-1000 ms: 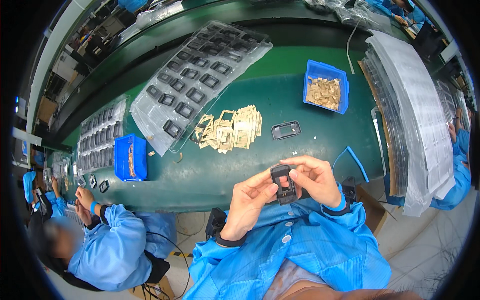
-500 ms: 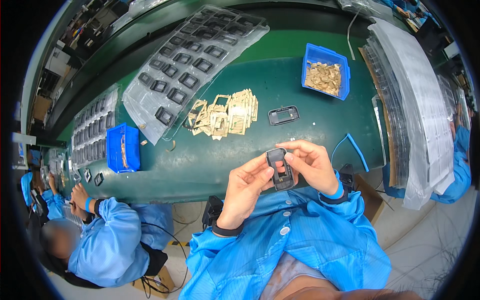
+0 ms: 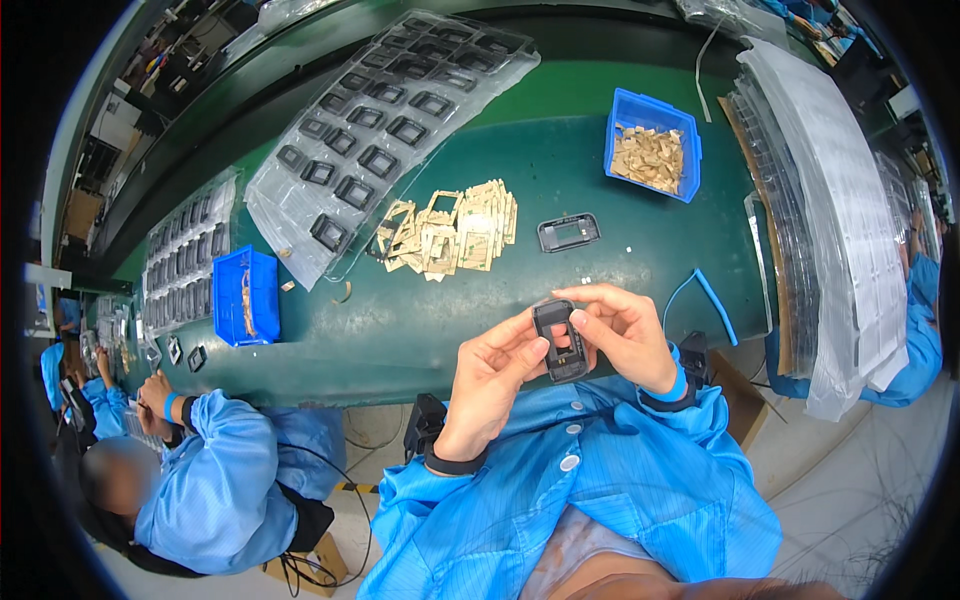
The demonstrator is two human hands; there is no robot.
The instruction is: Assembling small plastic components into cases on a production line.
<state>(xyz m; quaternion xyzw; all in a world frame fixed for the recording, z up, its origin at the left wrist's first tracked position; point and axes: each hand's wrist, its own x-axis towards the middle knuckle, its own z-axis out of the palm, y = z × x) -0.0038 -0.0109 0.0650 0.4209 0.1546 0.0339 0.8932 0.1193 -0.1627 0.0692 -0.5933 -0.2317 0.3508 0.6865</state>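
The bare left hand (image 3: pixel 488 380) and bare right hand (image 3: pixel 628 338) are both closed on 1 black, rectangular, windowed plastic housing (image 3: pixel 567 369), in front of the blue buttoned smock (image 3: pixel 625 450). Beyond it, on the green tabletop (image 3: pixel 440 330), lie a 2nd black housing (image 3: pixel 551 237) and a pile of flat, cream-coloured cut-outs (image 3: pixel 486 228).

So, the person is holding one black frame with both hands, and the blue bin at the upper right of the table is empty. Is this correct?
Not quite: the head view shows the blue bin holding many small tan pieces. The left hand and right hand do hold one black frame.
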